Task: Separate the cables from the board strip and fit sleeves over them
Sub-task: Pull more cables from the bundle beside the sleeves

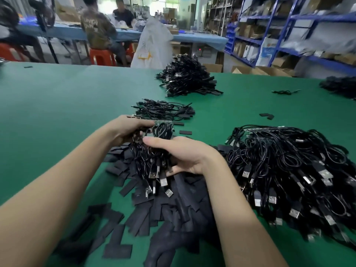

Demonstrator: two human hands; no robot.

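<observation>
Head view. My left hand (127, 130) curls its fingers round the far end of a board strip (163, 122), a narrow green strip with a toothed far edge, held just above the table. My right hand (185, 157) has its thumb laid out across the black cables (152, 158) hanging toward me from the strip; its fingers are curled under the bundle, so I read it as gripping the cables, though the fingertips are hidden. The silver USB plugs (163, 183) dangle below the right hand.

Handling, my judgement: the bundle is light and limp, the cables tangle readily, and the strip looks thin and likely to snap or flex if twisted. Best to hold the strip by its edge and take each cable close to its joint on the strip, not by the plug end.

Directly under both hands lies a heap of flat black sleeves (173, 214), soft and light, probably slippery against each other.

Surface: green table mat (57, 112). To the right of the grip, a large heap of cables on strips (289, 170); beyond the grip, a small pile of cables (163, 109), then a bigger pile (187, 78). Room: blue shelving (289, 26) at far right, people seated at a blue table (192, 37) behind.
</observation>
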